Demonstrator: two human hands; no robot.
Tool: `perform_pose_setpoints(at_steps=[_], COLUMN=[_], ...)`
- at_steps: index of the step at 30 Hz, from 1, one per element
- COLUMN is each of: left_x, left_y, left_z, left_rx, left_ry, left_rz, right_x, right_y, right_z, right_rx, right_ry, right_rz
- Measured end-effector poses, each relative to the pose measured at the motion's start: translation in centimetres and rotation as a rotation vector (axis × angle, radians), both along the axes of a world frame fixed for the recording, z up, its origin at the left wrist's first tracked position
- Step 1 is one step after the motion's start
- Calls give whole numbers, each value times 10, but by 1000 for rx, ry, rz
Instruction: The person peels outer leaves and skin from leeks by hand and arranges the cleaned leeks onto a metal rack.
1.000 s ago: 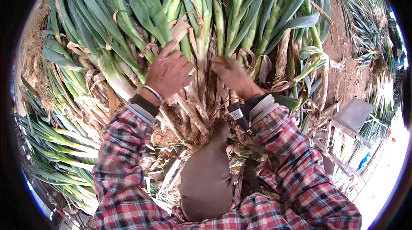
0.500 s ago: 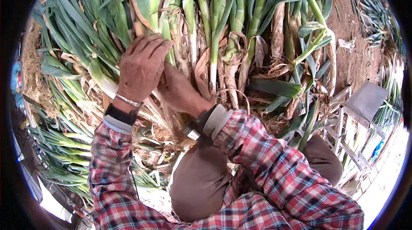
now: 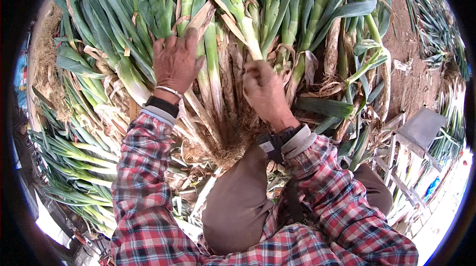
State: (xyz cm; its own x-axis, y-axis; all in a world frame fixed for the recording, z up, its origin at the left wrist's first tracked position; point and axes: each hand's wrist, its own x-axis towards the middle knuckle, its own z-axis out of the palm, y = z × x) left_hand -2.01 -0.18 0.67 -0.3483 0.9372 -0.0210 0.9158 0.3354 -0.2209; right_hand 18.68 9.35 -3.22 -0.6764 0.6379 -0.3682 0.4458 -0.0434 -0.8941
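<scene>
A thick pile of leeks (image 3: 214, 62), with green tops, pale stalks and dry brown outer leaves, lies in front of me. My left hand (image 3: 176, 62) rests on the stalks at the left, fingers spread, back of the hand up. Beside its fingertips a dry tan leaf (image 3: 202, 18) sticks up. To the right, my right hand (image 3: 265, 90) is closed around the lower part of a pale leek stalk (image 3: 252, 37), whose green top points away from me. Between the hands, brown soil-covered stalks run down to a tangle of roots (image 3: 228, 154) by my knee.
More leeks (image 3: 74, 166) are stacked at the lower left. A small metal stool or stand (image 3: 421, 124) is on the right, by bare brown ground (image 3: 409, 82). Further leeks (image 3: 429, 13) lie at the far right. My bent knee (image 3: 235, 201) is close below the hands.
My hands were close together on the stalks at the left. The right hand has moved right and grips a leek stalk; the left has shifted slightly right, its fingers more spread.
</scene>
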Motion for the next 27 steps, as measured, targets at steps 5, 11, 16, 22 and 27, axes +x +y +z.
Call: perform_pose_setpoints(at_steps=[5,11,16,22,27], left_x=[-28,4,65,79,113], left_y=[-59,-93,-74,-40,-10], left_z=[31,35,-10,-27,-13], left_rx=[-120,38,-23,286,473], left_ry=[111,38,-461,-505,-1090], left_rz=[-88,-38,356,517,420], right_x=[-21,-14,2,74,176], right_y=[-66,-61,14,33,-3], right_z=[-19,-39,-6,43,113], right_rx=[-31,-142,-384,-37,35], right_ry=[-184,-59,111,-103,-193], right_rz=[203,23,-70,144,91])
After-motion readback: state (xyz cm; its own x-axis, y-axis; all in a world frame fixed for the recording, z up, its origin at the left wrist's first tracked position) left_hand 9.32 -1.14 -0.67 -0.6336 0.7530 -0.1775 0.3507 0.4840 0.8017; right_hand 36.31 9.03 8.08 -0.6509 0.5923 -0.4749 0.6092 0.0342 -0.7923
